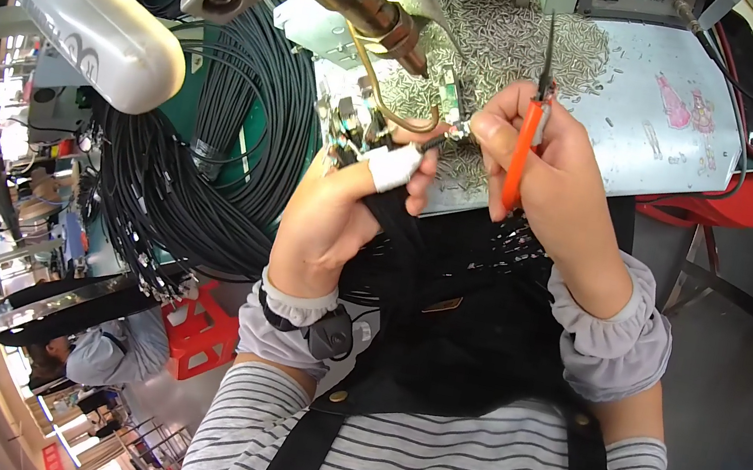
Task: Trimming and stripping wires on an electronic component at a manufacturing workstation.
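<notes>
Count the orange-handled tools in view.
1: the orange-handled tool is in the right hand, its dark tip pointing away from the body. Others may be hidden.

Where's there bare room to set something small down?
On the pale sheet, between the metal pins and the pink figures, right of the right hand. Crowded: the pins' own area, the left side with black cables, and around the left hand near the nozzle.
</notes>
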Available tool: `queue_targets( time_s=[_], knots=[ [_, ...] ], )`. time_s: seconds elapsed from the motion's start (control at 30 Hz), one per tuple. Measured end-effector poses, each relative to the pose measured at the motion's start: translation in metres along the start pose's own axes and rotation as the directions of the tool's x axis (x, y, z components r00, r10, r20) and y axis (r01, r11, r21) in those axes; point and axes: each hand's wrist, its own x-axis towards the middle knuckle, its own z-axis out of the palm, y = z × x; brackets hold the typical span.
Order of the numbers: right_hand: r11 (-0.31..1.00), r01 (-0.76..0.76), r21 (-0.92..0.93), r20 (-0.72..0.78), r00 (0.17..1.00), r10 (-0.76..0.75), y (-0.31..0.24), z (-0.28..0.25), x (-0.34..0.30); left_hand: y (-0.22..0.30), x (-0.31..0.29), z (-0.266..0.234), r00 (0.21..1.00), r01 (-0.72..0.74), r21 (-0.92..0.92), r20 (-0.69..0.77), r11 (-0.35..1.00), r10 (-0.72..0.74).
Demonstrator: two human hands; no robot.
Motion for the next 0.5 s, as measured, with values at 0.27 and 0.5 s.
queue_targets(
  time_s=[0.27, 0.5],
  knots=[
    [0.907, 0.236, -0.348, -0.112, 0.95, -0.29, 0.001, 0.003, -0.021, -0.019, -0.027, 0.009, 0.977, -0.184, 0.277, -0.056, 0.943, 0.207],
    [0.863, 0.334, -0.378, 0.104, 0.942, -0.319, -0.004, 0.014, -0.035, -0.033, -0.041, 0.012, 0.983, -0.181, 0.468, 0.057, 0.865, 0.175]
  ],
)
